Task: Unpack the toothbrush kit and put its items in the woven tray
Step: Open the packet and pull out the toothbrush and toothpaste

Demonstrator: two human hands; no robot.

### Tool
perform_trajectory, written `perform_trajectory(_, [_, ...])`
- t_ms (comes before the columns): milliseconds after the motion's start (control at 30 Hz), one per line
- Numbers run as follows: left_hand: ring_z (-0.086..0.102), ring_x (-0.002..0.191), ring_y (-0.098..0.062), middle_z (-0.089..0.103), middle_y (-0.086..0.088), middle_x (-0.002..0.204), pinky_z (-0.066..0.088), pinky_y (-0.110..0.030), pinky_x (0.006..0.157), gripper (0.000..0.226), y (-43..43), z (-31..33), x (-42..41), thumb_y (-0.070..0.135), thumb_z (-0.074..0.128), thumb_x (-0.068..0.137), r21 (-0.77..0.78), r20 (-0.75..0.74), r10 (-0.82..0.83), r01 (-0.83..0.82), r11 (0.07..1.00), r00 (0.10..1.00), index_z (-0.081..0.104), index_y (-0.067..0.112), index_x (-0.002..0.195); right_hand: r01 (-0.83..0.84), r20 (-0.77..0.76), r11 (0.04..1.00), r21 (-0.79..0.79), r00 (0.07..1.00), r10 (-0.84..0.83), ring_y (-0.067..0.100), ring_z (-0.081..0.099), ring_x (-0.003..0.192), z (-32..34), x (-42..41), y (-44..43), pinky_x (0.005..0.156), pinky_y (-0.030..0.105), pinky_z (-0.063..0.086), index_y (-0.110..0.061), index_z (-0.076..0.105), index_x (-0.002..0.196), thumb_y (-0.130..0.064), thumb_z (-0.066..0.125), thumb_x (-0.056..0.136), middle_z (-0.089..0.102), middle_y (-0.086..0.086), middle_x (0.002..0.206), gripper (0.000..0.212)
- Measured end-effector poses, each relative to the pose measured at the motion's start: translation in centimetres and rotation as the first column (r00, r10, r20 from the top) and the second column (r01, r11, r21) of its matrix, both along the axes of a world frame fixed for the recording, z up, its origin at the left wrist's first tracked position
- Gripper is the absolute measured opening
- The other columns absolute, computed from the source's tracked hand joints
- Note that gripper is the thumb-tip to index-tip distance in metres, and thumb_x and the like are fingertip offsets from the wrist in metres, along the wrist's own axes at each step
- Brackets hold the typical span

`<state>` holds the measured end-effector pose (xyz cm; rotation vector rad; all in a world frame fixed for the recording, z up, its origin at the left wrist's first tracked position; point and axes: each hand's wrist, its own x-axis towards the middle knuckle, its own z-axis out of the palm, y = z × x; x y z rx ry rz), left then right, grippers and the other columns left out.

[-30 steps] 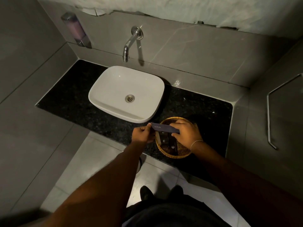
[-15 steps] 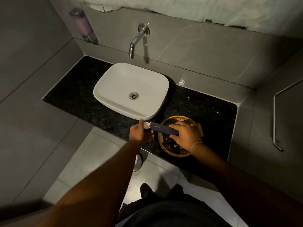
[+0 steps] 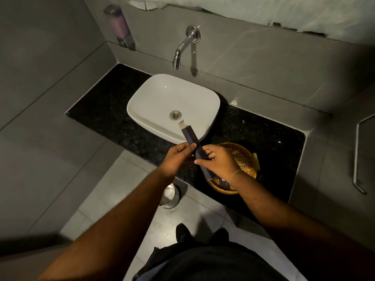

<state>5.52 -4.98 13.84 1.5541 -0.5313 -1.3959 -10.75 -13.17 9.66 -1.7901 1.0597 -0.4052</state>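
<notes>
The toothbrush kit box (image 3: 190, 136) is long, slim and dark, held up over the counter's front edge with its far end pointing toward the basin. That far end has an open pale flap. My left hand (image 3: 178, 157) pinches the box's middle from the left. My right hand (image 3: 219, 162) grips its near part from the right. The round woven tray (image 3: 243, 157) sits on the black counter right of the basin, partly hidden under my right hand and wrist. Dark packets (image 3: 222, 182) lie in the tray.
A white basin (image 3: 162, 102) stands on the black granite counter (image 3: 263, 134) under a wall tap (image 3: 182, 47). A soap dispenser (image 3: 119, 27) hangs at the back left. A metal bin (image 3: 169, 196) stands on the floor below. A rail (image 3: 356, 159) runs along the right wall.
Both hands have lifted the box from above the tray and turned it from lying crosswise to pointing away toward the basin. The flap at its far end now stands open.
</notes>
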Motion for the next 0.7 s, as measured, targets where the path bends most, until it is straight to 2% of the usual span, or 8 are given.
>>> perform_trajectory(67, [0.073, 0.122, -0.047, 0.074, -0.031, 0.128, 0.06, -0.05, 0.108, 0.037, 0.3, 0.1, -0.2, 0.025, 0.061, 0.109, 0.001, 0.008, 0.039, -0.039, 0.999, 0.999, 0.071, -0.005, 0.129, 0.0, 0.027, 0.998, 0.059, 1.0, -0.002, 0.011, 0.074, 0.092, 0.3, 0.4, 0.1, 0.081, 0.029, 0.062, -0.018, 0.078, 0.115, -0.035, 0.09, 0.079, 0.08, 0.0, 0.102, 0.042])
perform_trajectory(133, [0.079, 0.1, -0.04, 0.075, -0.034, 0.122, 0.067, -0.039, 0.088, 0.036, 0.6, 0.1, -0.2, 0.025, 0.059, 0.11, -0.027, 0.015, 0.065, -0.064, 0.998, 0.998, 0.073, -0.003, 0.128, 0.064, 0.118, 0.984, 0.166, 0.989, -0.084, 0.012, 0.076, 0.081, 1.2, 0.7, 0.0, 0.072, 0.029, 0.061, -0.015, 0.081, 0.101, -0.041, 0.082, 0.086, 0.082, 0.003, 0.091, 0.03])
perform_trajectory(200, [0.076, 0.074, -0.03, 0.073, -0.033, 0.107, 0.064, -0.027, 0.066, 0.034, 0.8, 0.1, 0.1, 0.023, 0.058, 0.111, -0.064, 0.017, 0.02, -0.019, 0.998, 1.0, 0.074, -0.003, 0.126, 0.209, 0.148, 0.905, 0.372, 0.949, -0.28, 0.014, 0.074, 0.071, 2.7, 0.5, -0.5, 0.063, 0.029, 0.059, -0.011, 0.079, 0.096, -0.057, 0.07, 0.092, 0.081, 0.008, 0.086, 0.046])
perform_trajectory(367, [0.069, 0.057, -0.016, 0.077, -0.004, 0.079, 0.059, -0.029, 0.054, 0.026, 0.6, 0.6, 1.4, 0.024, 0.067, 0.106, -0.065, 0.27, -0.301, 0.329, 0.942, 0.915, 0.078, 0.009, 0.124, 0.188, 0.034, 0.7, 0.688, 0.956, -0.29, 0.026, 0.079, 0.102, 4.3, -0.6, -2.4, 0.082, 0.037, 0.067, -0.016, 0.066, 0.132, -0.077, 0.059, 0.087, 0.076, 0.013, 0.119, 0.076])
perform_trajectory(433, [0.074, 0.069, -0.016, 0.081, -0.003, 0.083, 0.065, -0.039, 0.067, 0.022, 0.1, 1.7, 1.7, 0.028, 0.072, 0.102, -0.011, 0.384, -0.393, 0.43, 0.903, 0.835, 0.082, 0.021, 0.12, 0.185, 0.025, 0.655, 0.732, 0.954, -0.298, 0.028, 0.077, 0.103, 3.9, -0.7, -2.7, 0.083, 0.037, 0.066, -0.015, 0.063, 0.135, -0.071, 0.064, 0.087, 0.074, 0.017, 0.123, 0.074])
perform_trajectory(500, [0.08, 0.094, -0.021, 0.085, -0.003, 0.1, 0.064, -0.047, 0.095, 0.02, -0.5, 2.9, 2.1, 0.03, 0.076, 0.098, 0.064, 0.492, -0.483, 0.523, 0.85, 0.724, 0.082, 0.031, 0.117, 0.188, 0.047, 0.622, 0.76, 0.939, -0.342, 0.025, 0.076, 0.092, 3.3, -0.8, -2.8, 0.074, 0.032, 0.066, -0.01, 0.069, 0.128, -0.06, 0.072, 0.089, 0.077, 0.022, 0.118, 0.064])
perform_trajectory(600, [0.078, 0.108, -0.025, 0.082, -0.001, 0.112, 0.06, -0.047, 0.104, 0.033, -1.0, 4.5, 2.6, 0.02, 0.079, 0.095, 0.191, 0.549, -0.598, 0.609, 0.77, 0.584, 0.078, 0.031, 0.125, 0.201, 0.073, 0.542, 0.816, 0.894, -0.442, 0.016, 0.074, 0.077, 2.1, -1.1, -3.0, 0.067, 0.027, 0.063, -0.009, 0.074, 0.114, -0.049, 0.079, 0.086, 0.08, 0.02, 0.113, 0.049])
perform_trajectory(700, [0.074, 0.119, -0.027, 0.078, -0.004, 0.127, 0.057, -0.05, 0.111, 0.047, -1.0, 5.9, 3.3, 0.008, 0.077, 0.093, 0.248, 0.566, -0.642, 0.636, 0.73, 0.517, 0.072, 0.021, 0.138, 0.214, 0.074, 0.445, 0.87, 0.834, -0.546, 0.018, 0.072, 0.086, 0.9, -2.1, -3.0, 0.066, 0.026, 0.063, -0.008, 0.072, 0.112, -0.042, 0.078, 0.088, 0.077, 0.018, 0.116, 0.041])
